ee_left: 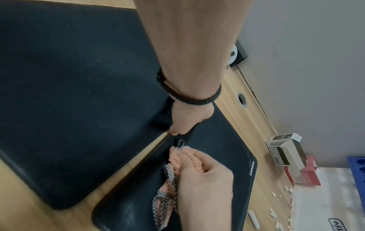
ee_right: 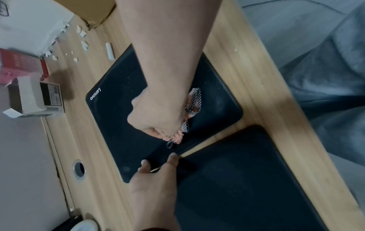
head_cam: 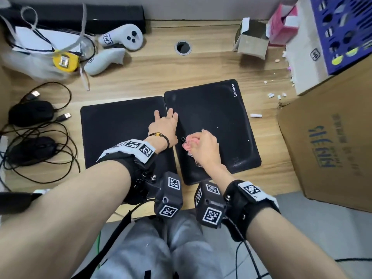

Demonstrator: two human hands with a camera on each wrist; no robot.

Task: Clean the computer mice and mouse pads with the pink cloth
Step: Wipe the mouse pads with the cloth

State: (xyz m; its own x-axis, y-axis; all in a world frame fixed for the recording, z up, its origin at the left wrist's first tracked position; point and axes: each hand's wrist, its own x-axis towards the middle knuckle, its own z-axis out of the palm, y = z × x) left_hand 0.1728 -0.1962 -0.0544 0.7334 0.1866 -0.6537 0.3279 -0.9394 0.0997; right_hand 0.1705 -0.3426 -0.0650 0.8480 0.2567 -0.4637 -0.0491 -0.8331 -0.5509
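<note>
Two black mouse pads lie side by side on the wooden desk: a plain left pad [head_cam: 118,125] and a right pad [head_cam: 217,117] marked Lenovo. My right hand [head_cam: 203,146] grips the bunched pink cloth [head_cam: 188,142] and presses it onto the right pad's left half [ee_left: 217,140]. The cloth [ee_left: 183,159] has a checked mesh side and a small loop. My left hand [head_cam: 165,123] lies flat with straight fingers across the seam between the pads, its fingers [ee_right: 171,157] on the right pad's edge. Two black wired mice [head_cam: 30,112] [head_cam: 33,150] sit at the far left.
Tangled cables [head_cam: 66,137] surround the mice. White controllers [head_cam: 122,37], a yellow tape measure [head_cam: 64,61] and a cable hole [head_cam: 183,47] lie behind. A small open box [head_cam: 251,40], scattered white bits [head_cam: 275,95] and a big carton [head_cam: 330,141] crowd the right.
</note>
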